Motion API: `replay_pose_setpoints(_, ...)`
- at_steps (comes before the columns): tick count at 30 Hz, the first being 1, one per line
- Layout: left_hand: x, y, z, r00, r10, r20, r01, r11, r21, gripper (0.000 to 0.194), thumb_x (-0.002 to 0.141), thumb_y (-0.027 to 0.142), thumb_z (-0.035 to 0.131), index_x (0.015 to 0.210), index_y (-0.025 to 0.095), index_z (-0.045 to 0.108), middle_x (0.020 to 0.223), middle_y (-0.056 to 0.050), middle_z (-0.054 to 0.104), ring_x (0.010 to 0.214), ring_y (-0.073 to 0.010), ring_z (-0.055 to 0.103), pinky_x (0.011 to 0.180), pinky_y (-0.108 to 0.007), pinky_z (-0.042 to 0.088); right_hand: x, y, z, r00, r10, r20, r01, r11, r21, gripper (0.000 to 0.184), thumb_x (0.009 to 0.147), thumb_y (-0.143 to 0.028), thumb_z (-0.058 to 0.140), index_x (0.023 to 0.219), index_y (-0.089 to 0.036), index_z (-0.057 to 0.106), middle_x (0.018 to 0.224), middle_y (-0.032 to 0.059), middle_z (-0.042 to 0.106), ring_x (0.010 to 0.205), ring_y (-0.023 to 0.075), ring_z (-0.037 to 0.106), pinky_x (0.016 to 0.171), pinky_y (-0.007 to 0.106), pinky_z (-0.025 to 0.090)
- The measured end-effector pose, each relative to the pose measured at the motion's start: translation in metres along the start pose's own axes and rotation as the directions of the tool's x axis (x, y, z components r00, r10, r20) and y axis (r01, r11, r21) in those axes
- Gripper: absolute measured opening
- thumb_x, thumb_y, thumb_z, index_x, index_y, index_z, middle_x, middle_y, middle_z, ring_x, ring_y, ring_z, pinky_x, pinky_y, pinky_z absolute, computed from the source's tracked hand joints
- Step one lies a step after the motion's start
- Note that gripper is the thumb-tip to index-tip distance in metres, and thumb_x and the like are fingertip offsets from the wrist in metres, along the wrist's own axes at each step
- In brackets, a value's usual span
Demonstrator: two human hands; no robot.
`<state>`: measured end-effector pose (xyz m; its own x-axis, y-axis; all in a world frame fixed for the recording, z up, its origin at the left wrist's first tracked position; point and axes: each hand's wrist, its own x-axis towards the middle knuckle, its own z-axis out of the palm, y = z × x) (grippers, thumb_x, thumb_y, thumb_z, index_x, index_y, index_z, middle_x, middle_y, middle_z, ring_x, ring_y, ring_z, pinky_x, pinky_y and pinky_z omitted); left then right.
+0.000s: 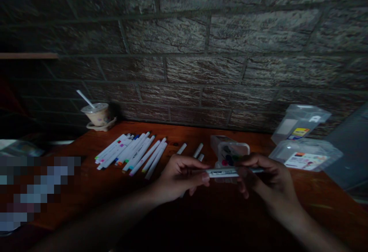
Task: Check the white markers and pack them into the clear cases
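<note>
Head view: left fingers (202, 178) and right fingers (249, 179) grasp a white marker (224, 172) between them; just beyond, a clear box (216, 144) shows coloured caps (229, 158) inside, on a wooden counter (319, 202) before a brick wall (184, 70)

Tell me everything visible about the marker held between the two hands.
The marker is slim and straight, with a pale, plastic-looking barrel and dark print, too small to read, toward its left end. It lies nearly level, running left to right, and appears raised above the wooden table. The left hand pinches its left end; the right hand's fingers cover part of the other side. Whether it is capped can't be told.
</note>
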<state>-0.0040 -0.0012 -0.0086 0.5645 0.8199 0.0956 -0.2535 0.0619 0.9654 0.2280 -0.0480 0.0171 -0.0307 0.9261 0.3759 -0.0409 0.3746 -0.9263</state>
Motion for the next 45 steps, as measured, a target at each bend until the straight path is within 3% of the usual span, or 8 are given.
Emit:
replay_pose_setpoints(6, 0.003, -0.002, -0.003, 0.999, -0.023, -0.027, 0.023, 1.0, 0.012, 0.033, 0.077, 0.04, 0.089, 0.089, 0.011, 0.077, 0.065, -0.004, 0.075, 0.04, -0.0057, 0.053, 0.039, -0.016, 0.039, -0.002, -0.002, 0.003, 0.999, -0.038, 0.016, 0.039, 0.995, -0.089, 0.016, 0.088, -0.03, 0.08, 0.077, -0.02, 0.076, 0.052, 0.0001, 0.069, 0.036, 0.0103, 0.061, 0.036, 0.015, 0.051)
replay_pose_setpoints(12, 0.001, -0.006, -0.005, 1.0, 0.013, 0.023, -0.01, 0.993, -0.115, 0.037, 0.08, 0.037, 0.087, 0.106, 0.012, 0.081, 0.074, -0.009, 0.08, 0.041, -0.0071, 0.055, 0.042, -0.019, 0.043, 0.001, -0.002, 0.002, 1.0, 0.02, -0.004, -0.02, 0.999, 0.025, 0.018, 0.085, -0.035, 0.084, 0.079, -0.019, 0.076, 0.056, 0.0014, 0.072, 0.038, 0.012, 0.063, 0.035, 0.017, 0.052)
replay_pose_setpoints(18, -0.002, -0.002, -0.005, 0.999, 0.014, 0.036, -0.012, 0.998, -0.059, 0.044, 0.077, 0.037, 0.089, 0.112, 0.012, 0.08, 0.079, -0.011, 0.081, 0.044, -0.0074, 0.057, 0.043, -0.019, 0.043, 0.003, -0.001, 0.001, 1.0, 0.028, -0.014, -0.027, 0.999, 0.038, 0.019, 0.085, -0.036, 0.083, 0.08, -0.019, 0.076, 0.055, 0.0012, 0.071, 0.037, 0.012, 0.062, 0.034, 0.018, 0.051)
replay_pose_setpoints(26, 0.002, -0.001, -0.002, 0.998, -0.01, -0.061, 0.012, 0.999, 0.038, 0.039, 0.073, 0.042, 0.091, 0.09, 0.011, 0.076, 0.064, -0.003, 0.073, 0.041, -0.007, 0.053, 0.04, -0.018, 0.039, -0.001, -0.006, 0.005, 0.998, -0.055, 0.022, 0.057, 0.99, -0.13, 0.014, 0.084, -0.028, 0.082, 0.077, -0.019, 0.075, 0.051, 0.0002, 0.069, 0.036, 0.0112, 0.061, 0.035, 0.017, 0.051)
replay_pose_setpoints(32, 0.002, -0.004, -0.007, 0.995, -0.075, -0.06, 0.08, 0.994, 0.079, 0.048, 0.087, 0.055, 0.076, 0.065, 0.012, 0.069, 0.049, 0.0, 0.059, 0.041, -0.0073, 0.049, 0.04, -0.018, 0.035, -0.003, -0.004, 0.006, 0.998, -0.067, 0.021, 0.07, 0.986, -0.149, 0.009, 0.086, -0.027, 0.08, 0.083, -0.019, 0.077, 0.051, 0.0001, 0.069, 0.036, 0.0112, 0.061, 0.035, 0.017, 0.051)
replay_pose_setpoints(39, 0.0, 0.004, 0.001, 0.998, 0.02, -0.061, -0.016, 0.997, 0.076, 0.039, 0.077, 0.041, 0.087, 0.102, 0.012, 0.079, 0.073, -0.006, 0.076, 0.044, -0.0076, 0.052, 0.041, -0.02, 0.041, 0.003, -0.008, 0.005, 0.998, -0.059, 0.002, 0.059, 0.994, -0.094, 0.015, 0.085, -0.032, 0.081, 0.081, -0.019, 0.077, 0.051, 0.0003, 0.069, 0.034, 0.0127, 0.062, 0.032, 0.018, 0.052)
replay_pose_setpoints(45, -0.001, 0.005, 0.006, 0.977, 0.177, -0.119, -0.148, 0.963, 0.224, 0.025, 0.071, 0.024, 0.09, 0.091, 0.012, 0.083, 0.075, -0.006, 0.078, 0.053, -0.0092, 0.058, 0.047, -0.019, 0.043, 0.002, -0.008, 0.004, 0.998, -0.055, 0.022, 0.057, 0.991, -0.119, 0.006, 0.085, -0.024, 0.079, 0.081, -0.021, 0.077, 0.052, -0.0007, 0.07, 0.035, 0.012, 0.063, 0.034, 0.017, 0.053)
